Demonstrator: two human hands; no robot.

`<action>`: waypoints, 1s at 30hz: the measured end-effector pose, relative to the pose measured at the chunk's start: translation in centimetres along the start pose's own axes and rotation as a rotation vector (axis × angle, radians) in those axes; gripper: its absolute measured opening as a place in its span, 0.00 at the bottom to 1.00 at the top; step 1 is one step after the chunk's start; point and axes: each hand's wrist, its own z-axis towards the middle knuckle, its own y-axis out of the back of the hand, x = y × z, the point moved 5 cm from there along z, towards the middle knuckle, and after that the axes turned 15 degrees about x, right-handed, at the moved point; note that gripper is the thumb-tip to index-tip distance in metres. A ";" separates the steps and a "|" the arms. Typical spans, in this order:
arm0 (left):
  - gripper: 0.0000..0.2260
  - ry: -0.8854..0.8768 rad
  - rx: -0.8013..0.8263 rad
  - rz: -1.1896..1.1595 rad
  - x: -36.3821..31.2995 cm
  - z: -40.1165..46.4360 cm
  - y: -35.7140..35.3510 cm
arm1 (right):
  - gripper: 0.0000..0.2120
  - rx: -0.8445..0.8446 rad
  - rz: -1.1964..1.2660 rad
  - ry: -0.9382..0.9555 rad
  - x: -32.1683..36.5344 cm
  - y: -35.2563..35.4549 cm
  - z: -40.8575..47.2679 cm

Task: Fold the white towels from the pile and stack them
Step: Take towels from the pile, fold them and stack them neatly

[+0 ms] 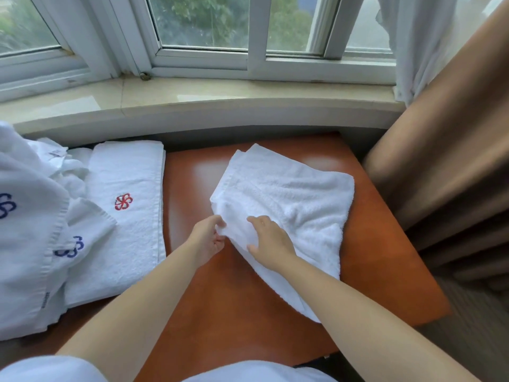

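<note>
A partly folded white towel (292, 194) lies rumpled on the orange-brown table (192, 183), right of centre. My left hand (208, 239) pinches the towel's near left corner. My right hand (268, 239) rests flat on top of the towel with its fingers spread. To the left lies a folded white towel with a red emblem (126, 213). Further left is a loose pile of white towels with blue emblems (30, 216), overlapping the folded one.
A stone window sill (206, 106) runs along the far edge of the table, below the window. A brown curtain (446, 161) hangs close on the right, with a white sheer curtain (413, 45) behind it. The table's right edge drops off beside the towel.
</note>
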 end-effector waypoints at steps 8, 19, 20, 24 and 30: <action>0.26 -0.075 0.463 0.141 -3.5 -1.2 -2.8 | 0.26 -0.032 0.545 0.094 1.6 1.2 2.0; 0.21 -0.019 0.263 0.233 -2.2 0.9 -1.8 | 0.15 -0.291 0.880 -0.133 -1.4 1.2 2.3; 0.20 -0.029 0.152 0.254 -2.2 1.2 -1.3 | 0.15 -0.340 0.870 -0.192 -2.2 1.6 2.2; 0.24 0.040 -0.019 0.465 -1.7 2.3 -0.2 | 0.11 -0.483 0.842 -0.404 -6.1 3.5 1.5; 0.30 0.207 0.109 0.924 -1.6 4.3 -2.7 | 0.09 -0.647 0.829 -0.483 -9.7 5.5 -0.1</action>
